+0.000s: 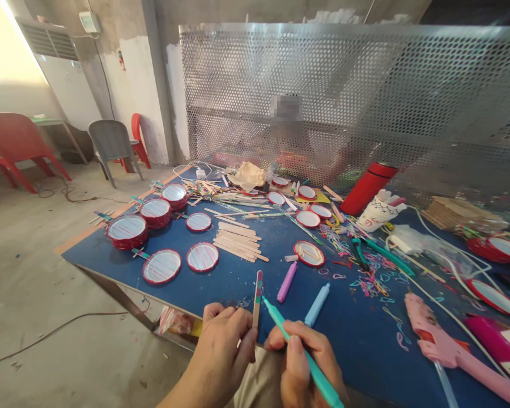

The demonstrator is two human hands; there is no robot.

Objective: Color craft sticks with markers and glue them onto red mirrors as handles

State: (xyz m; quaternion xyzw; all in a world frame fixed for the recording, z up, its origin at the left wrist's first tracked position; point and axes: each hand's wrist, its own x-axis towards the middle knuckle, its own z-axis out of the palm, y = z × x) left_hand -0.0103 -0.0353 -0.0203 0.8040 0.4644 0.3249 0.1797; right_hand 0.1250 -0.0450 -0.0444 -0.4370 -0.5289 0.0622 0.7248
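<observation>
Near the table's front edge my left hand (227, 340) pinches a wooden craft stick (257, 303) that stands up from the fingers. Its upper end carries coloured bands, green and pinkish. A turquoise marker (318, 374) is gripped in my right hand (306, 354), its tip at or very near the stick's coloured part. Just beyond my hands lie a purple marker (287, 281) and a light blue marker (317, 305). Farther back is a row of plain craft sticks (237, 241). White discs with red rims lie around, one round disc (202, 256) close to the sticks.
Stacked red-rimmed discs (127, 229) stand at the left edge. On the right are a pink glue gun (433, 334), green-handled pliers (386, 255), scattered rubber bands (376, 277), a paper cup (378, 212) and a red bottle (368, 187). A perforated metal panel (348, 85) rises behind the table.
</observation>
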